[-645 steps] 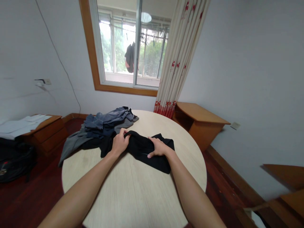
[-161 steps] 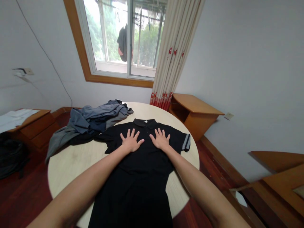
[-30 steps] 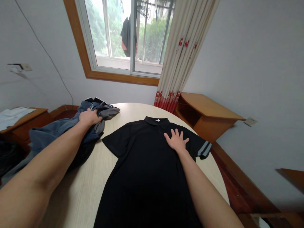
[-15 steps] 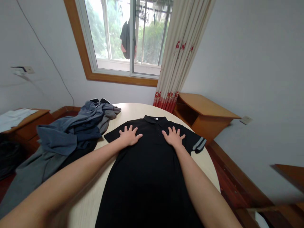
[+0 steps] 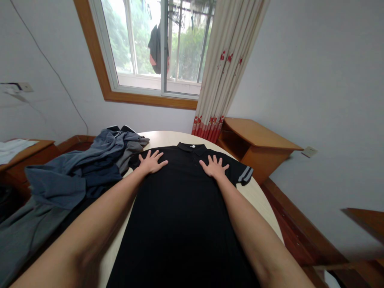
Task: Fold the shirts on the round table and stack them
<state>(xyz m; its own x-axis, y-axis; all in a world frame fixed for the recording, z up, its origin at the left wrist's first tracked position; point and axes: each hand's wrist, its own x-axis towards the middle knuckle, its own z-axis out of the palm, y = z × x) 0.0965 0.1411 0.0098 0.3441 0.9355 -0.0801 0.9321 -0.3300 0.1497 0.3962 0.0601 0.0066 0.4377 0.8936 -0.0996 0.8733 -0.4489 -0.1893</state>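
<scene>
A black polo shirt [image 5: 180, 208] lies spread flat, front up, on a round pale wooden table [image 5: 264, 204], its collar at the far side. My left hand [image 5: 151, 161] rests flat on the shirt's left shoulder, fingers spread. On the right shoulder my right hand [image 5: 213, 167] presses down the same way, near the sleeve with grey stripes [image 5: 245, 174]. Neither hand holds anything.
A heap of blue and grey clothes [image 5: 81, 170] covers the table's left side and hangs over its edge. A wooden corner cabinet [image 5: 258, 150] stands to the right by the curtain [image 5: 228, 68]. Another low wooden cabinet [image 5: 21, 160] is at the far left. The window [image 5: 156, 44] is behind the table.
One second ago my left hand was on the clothes heap; it has come back to the shirt's left shoulder. Both hands have since slid slightly outward, and the shirt sits closer to me.
</scene>
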